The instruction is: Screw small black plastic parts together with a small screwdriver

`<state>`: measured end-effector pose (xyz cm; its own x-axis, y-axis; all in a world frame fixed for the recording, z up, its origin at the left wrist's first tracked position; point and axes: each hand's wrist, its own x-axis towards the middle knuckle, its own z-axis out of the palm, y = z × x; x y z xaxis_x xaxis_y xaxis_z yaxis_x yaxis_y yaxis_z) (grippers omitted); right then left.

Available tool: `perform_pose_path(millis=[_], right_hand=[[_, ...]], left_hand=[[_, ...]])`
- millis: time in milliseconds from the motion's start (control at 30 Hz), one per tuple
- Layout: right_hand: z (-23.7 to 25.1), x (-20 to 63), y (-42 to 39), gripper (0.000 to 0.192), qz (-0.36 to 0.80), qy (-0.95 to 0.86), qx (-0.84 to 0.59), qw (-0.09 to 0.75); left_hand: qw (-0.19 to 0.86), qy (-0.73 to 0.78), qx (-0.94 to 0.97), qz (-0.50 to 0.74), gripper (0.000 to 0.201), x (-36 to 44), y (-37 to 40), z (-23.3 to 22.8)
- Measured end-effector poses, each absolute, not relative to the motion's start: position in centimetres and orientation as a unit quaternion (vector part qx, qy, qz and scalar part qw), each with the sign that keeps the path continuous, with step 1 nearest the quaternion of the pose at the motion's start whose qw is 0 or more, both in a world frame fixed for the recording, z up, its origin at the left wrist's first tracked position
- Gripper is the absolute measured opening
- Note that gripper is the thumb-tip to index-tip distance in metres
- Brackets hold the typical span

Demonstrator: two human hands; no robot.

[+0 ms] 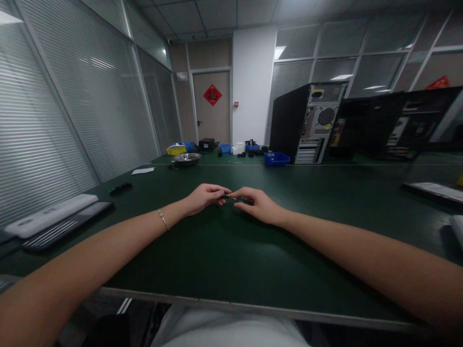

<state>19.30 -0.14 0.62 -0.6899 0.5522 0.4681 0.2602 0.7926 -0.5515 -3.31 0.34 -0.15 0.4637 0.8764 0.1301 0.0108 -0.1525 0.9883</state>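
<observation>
Left hand [203,199]: thumb and index finger pressed together, pinching a small dark piece [226,196].
Right hand [263,207]: index fingertip close by that piece, thumb held apart below; from here I cannot tell whether it grips anything.
Small dark piece: between the two hands, above the green tabletop [217,260], too small to identify.
Beyond: metal dish [186,160], blue tray [277,160].

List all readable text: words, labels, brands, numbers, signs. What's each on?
"福": red diamond-shaped sign on the beige door.
Too small or blurred to read: any print on the small yellow sticker on the tall black computer tower, or on the red decoration at upper right.
No other text, brand or number is legible.
</observation>
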Motion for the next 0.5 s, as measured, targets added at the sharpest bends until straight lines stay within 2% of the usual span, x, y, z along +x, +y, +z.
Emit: perform_pose_path(millis=[267,500], right_hand=[[0.75,19.54,-0.32,0.031,0.254,-0.886,-0.217,0.321],[0.62,19.62,-0.3,0.032,0.248,-0.876,-0.24,0.338]], left_hand=[[0.597,0.328,0.628,0.376,0.029,-3.19,-0.07,0.39],[0.574,0.36,0.558,0.479,0.013,-3.15,0.72,0.62]])
